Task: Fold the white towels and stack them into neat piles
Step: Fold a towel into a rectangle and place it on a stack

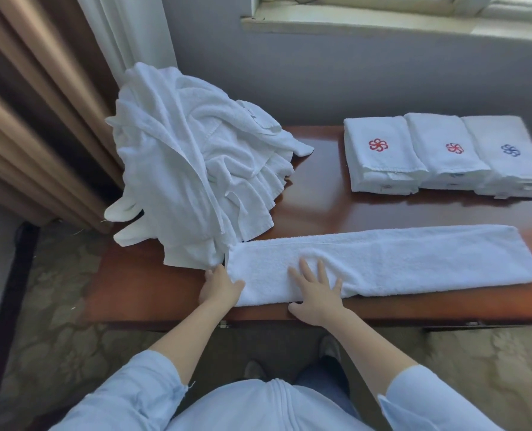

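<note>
Your right hand [316, 290] lies flat with fingers spread on the long folded towel [413, 259]. It pins the strip, presumably so the layers keep their alignment for the next fold. Just to its left, your left hand [219, 286] cups the strip's end, thumb on top; whether its fingers grip underneath cannot be told. The strip extends well to the right of both hands. Beyond the left hand, the unfolded heap [196, 169] meets the strip's end. Far beyond the right hand, three folded piles [444, 150] sit side by side on the surface [320, 200].
</note>
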The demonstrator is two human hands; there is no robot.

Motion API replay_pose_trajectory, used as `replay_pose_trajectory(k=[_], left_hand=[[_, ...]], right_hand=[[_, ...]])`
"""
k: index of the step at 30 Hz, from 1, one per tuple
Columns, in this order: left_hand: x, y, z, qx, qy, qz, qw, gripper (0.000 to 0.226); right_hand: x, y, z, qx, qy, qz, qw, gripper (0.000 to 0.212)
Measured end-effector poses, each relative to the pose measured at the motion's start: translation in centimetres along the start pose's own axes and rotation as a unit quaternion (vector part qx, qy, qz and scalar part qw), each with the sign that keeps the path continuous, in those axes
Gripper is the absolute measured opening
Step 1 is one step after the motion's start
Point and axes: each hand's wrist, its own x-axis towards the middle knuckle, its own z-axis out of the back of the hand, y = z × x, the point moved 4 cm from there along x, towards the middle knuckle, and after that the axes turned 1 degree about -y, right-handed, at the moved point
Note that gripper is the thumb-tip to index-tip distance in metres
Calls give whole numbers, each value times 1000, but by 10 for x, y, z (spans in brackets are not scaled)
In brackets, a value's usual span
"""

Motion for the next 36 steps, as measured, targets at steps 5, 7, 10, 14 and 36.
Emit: replay_pose_trajectory(k=[5, 7, 10, 14, 36], left_hand=[[5, 6, -3, -246, 30, 59, 967, 68], [4, 4, -4, -302, 38, 58, 951, 54], [-7, -10, -4, -304, 24, 12, 952, 42], [-31, -56, -6, -339, 39, -105, 934, 46], [-75, -213, -103, 83, -12, -315, 946, 49]], right_hand=[[-3, -1, -1, -18, 5, 7, 1000, 92], [-3, -2, -1, -12, 6, 10, 1000, 90], [-2, -3, 6, 40, 18, 11, 999, 75], [-5, -7, 38, 308, 25, -25, 951, 55], [-16, -187, 107, 522, -151, -125, 830, 24]])
